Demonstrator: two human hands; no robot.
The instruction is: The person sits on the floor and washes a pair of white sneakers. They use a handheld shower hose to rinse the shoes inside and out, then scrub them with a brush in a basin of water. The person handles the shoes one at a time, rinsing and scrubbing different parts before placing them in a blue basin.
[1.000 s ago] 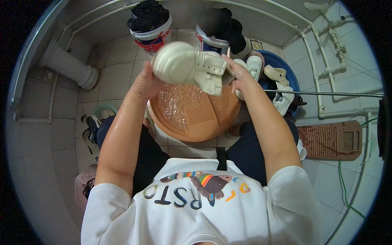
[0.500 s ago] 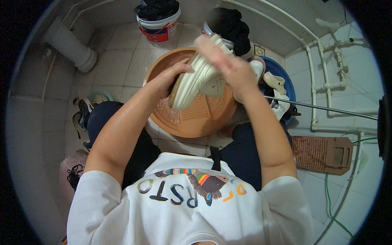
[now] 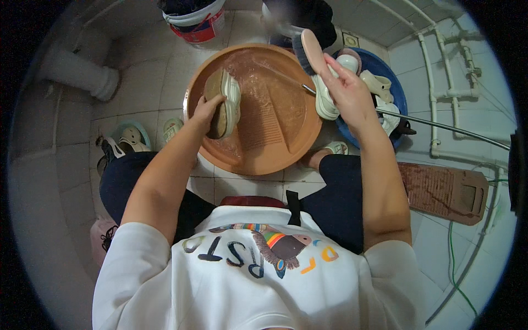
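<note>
My left hand grips a white shoe on edge over the left part of a round orange-brown basin; its tan sole faces left. My right hand is closed round a scrubbing brush with a pale pink handle and dark bristles, raised above the basin's right rim. A second white shoe rests by that rim, just below the brush. Shallow water and a ribbed washboard surface show inside the basin. The shoe and brush are apart.
A blue tub of shoes stands at right, with a thin metal rod crossing before it. A brown washboard and green hose lie farther right. A bucket stands at the back, and pipes line the wall.
The brush has come off the shoe and moved right with my right hand. My left hand has lowered the shoe to the left and turned its sole leftward. The view has shifted slightly.
</note>
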